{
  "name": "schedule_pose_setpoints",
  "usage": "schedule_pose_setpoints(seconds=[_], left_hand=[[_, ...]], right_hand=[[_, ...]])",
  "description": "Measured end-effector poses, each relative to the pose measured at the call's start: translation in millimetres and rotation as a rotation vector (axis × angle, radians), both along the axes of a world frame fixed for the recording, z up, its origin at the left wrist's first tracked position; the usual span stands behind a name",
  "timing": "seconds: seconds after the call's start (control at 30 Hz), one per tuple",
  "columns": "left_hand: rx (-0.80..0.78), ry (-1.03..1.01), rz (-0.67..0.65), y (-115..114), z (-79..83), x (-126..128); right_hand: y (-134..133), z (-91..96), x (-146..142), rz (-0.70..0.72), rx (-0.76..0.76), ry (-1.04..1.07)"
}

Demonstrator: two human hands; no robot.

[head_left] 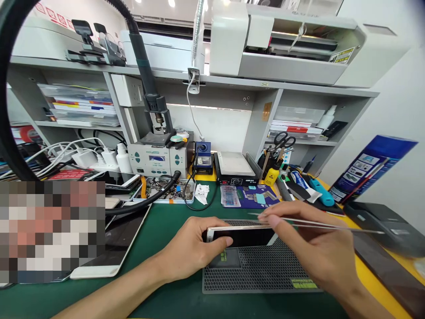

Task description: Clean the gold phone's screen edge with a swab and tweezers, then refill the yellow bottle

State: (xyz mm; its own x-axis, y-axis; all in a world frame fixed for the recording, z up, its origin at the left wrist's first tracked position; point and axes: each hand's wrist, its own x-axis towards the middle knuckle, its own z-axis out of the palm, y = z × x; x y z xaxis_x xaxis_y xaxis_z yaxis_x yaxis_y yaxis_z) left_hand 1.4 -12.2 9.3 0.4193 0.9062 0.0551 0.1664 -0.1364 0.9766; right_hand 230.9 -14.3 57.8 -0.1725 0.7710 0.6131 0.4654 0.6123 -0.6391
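My left hand (192, 243) grips the left end of a white-framed smartphone (250, 237), thumb over its dark screen and fingers behind. The phone is tilted up on its long edge, screen towards me, above a black honeycomb-patterned mat (259, 272). In my right hand (320, 248) is a pair of metal tweezers (315, 223), lying across the fingers with the tips pointing left. My right fingertips are at the phone's upper right edge; whether they touch it I cannot tell.
Behind the mat stand a hot air station (156, 158), a heating plate (235, 165) and a tray of small parts (166, 190). A black hose (142, 208) crosses the left side above a white tablet (113, 248). To the right are a blue spray can (373, 168) and scissors (284, 140).
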Motion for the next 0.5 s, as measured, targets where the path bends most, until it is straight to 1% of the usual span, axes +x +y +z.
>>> schedule_pose_setpoints(seconds=[0.07, 0.13, 0.2, 0.23, 0.3, 0.4, 0.43, 0.5], left_hand=[[-0.062, 0.001, -0.011, 1, -3.7, 0], [-0.104, 0.001, -0.007, 1, -7.0, 0], [-0.092, 0.006, 0.021, 1, -7.6, 0], [-0.061, 0.001, 0.043, 2, -6.4, 0], [0.045, -0.017, 0.111, 2, -1.3, -2], [0.202, -0.026, 0.241, 3, 8.9, -8], [0.223, -0.029, 0.275, 3, 11.7, -10], [0.211, -0.073, 0.315, 4, 15.1, -14]], right_hand=[[5, -0.1, 2, -0.112, 0.035, 0.094], [12, -1.5, 4, -0.164, 0.006, 0.116], [18, -3.6, 4, -0.148, -0.064, 0.080], [21, -4.6, 4, -0.128, -0.098, 0.060], [23, -5.6, 3, -0.092, -0.149, 0.052], [22, -4.4, 1, -0.055, -0.211, 0.110], [21, -3.5, 1, -0.037, -0.235, 0.134], [21, -2.0, 0, 0.016, -0.279, 0.181]])
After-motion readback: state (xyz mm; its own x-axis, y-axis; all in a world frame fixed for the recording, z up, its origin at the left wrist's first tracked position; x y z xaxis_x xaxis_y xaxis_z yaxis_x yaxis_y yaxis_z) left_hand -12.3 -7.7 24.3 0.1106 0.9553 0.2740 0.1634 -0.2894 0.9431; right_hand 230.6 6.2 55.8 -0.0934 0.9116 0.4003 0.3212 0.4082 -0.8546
